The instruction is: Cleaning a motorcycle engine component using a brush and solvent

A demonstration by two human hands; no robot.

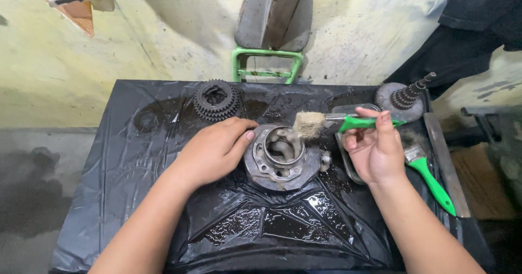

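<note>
Both forearms enter from the bottom edge of the head view and extend over a work surface covered by a wet, oily black plastic sheet (pixel 163 208).

**Left hand.** The left hand (pixel 212 151) rests palm-down on the left rim of a round, grey metal housing (pixel 280 159). Its fingers are curled loosely, with the thumb and fingertips touching the rim; they press against the part rather than close around it.

**Right hand.** The right hand (pixel 375 149) is closed around the green handle of a paintbrush (pixel 326 122). The brush lies roughly horizontal, and its pale bristles sit at the upper right edge of the housing's central bore.

**Housing.** The housing sits near the centre of the sheet, between the two hands. It is oily, with a large open bore showing curved inner walls.

**Surrounding items.**
- A dark stacked gear cluster (pixel 217 100) lies on the sheet behind the left hand, apart from the housing.
- A gear with a stepped, toothed shaft (pixel 402 97) stands at the rear right corner.
- A second green-handled brush (pixel 429 176) lies just right of the right hand.
- A flat metal bar (pixel 446 159) lies along the right edge of the sheet.
- A green metal frame (pixel 266 64) stands against the stained wall behind the sheet.
</note>
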